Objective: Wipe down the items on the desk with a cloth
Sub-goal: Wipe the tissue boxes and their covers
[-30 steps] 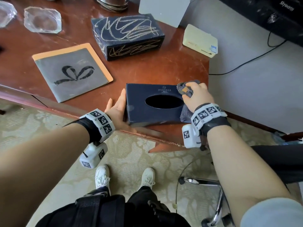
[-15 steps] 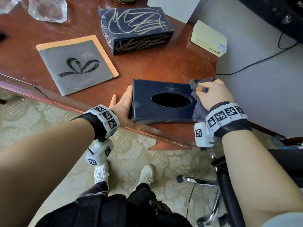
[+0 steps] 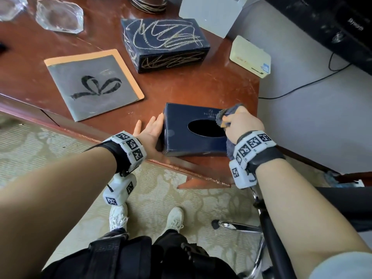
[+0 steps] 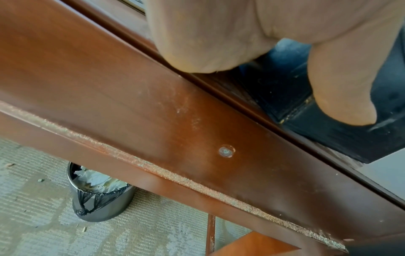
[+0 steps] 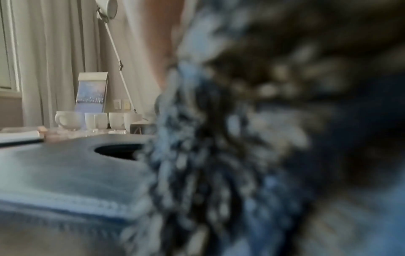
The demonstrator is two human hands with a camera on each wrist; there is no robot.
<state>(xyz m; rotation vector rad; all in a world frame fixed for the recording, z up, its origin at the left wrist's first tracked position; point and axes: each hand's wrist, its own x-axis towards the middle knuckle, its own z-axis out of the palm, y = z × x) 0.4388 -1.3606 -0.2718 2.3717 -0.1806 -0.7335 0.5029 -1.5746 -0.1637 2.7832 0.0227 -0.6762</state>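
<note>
A dark blue tissue box [image 3: 181, 135] with an oval opening sits near the front edge of the red-brown desk [image 3: 181, 91]. My left hand [image 3: 150, 130] lies flat against the box's left end, fingers straight; in the left wrist view its thumb [image 4: 342, 97] rests on the box's near corner [image 4: 328, 131]. My right hand [image 3: 239, 123] grips a grey cloth [image 3: 225, 112] bunched on the box's right end. The right wrist view is filled by the blurred cloth [image 5: 263, 138] next to the box top [image 5: 65, 169].
Behind lie a grey folder with a bow drawing [image 3: 92, 85], a dark box with gold scribbles [image 3: 165, 43], a cream device [image 3: 249, 56] and glass dishes [image 3: 59, 16]. A chair base [image 3: 241, 226] stands at right. A lined bin [image 4: 98, 192] sits under the desk.
My right hand has slid the cloth leftwards from the box's right edge onto its top, beside the opening. My left hand stays against the left end.
</note>
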